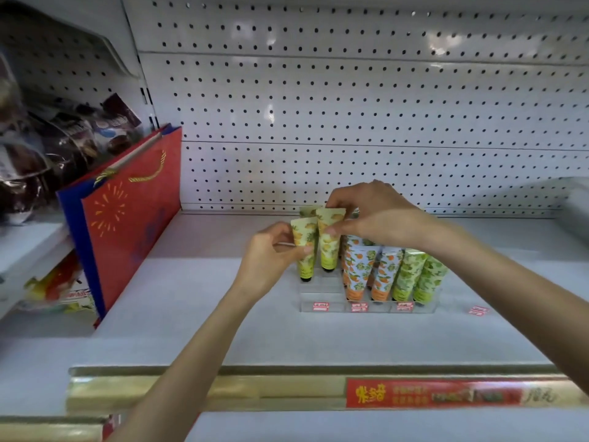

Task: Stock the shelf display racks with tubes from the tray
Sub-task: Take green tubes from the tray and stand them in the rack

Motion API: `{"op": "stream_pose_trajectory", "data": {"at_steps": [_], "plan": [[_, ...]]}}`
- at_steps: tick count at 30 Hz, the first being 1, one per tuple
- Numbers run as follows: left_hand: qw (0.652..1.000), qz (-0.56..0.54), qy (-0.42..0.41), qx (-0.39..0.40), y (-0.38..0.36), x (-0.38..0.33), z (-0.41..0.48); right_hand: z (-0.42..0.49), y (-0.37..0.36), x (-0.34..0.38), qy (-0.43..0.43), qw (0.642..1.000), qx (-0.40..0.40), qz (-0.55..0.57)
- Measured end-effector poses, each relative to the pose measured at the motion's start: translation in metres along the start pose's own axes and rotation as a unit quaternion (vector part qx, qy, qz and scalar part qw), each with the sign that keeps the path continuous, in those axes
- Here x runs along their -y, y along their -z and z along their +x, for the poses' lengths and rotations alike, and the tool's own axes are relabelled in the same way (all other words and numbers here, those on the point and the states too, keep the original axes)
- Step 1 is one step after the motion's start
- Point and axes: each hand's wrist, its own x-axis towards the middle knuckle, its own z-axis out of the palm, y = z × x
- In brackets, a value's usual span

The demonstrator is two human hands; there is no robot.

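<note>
Pinching a yellow tube (306, 250) with my left hand (271, 253), I held it cap-down in the clear rack (322, 296), left column. My right hand (376, 215) pinched a second yellow tube (330, 240) just behind, beside orange tubes (358, 269).

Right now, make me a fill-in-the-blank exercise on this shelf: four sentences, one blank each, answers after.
1. The left hand pinches a yellow-green plastic tube whose cap is ____.
2. The right hand grips a second yellow-green tube, cap pointing ____.
3. The red paper gift bag stands ____ of the clear acrylic rack.
4. In it, green leaf-print tubes stand ____ of orange-print tubes.
Answers: black; down; left; right
</note>
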Motion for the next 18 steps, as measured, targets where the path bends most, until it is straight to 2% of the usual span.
{"op": "stream_pose_trajectory", "data": {"at_steps": [8, 18], "plan": [[1.0, 0.013, 0.02, 0.01, -0.005, 0.011, 0.003, 0.01, -0.006, -0.002, -0.009, 0.997, 0.03, -0.07], [0.998, 0.064, -0.009, 0.014, -0.01, 0.01, 0.001, 0.015, -0.012, -0.001, -0.01, 0.992, 0.047, -0.118]]}}
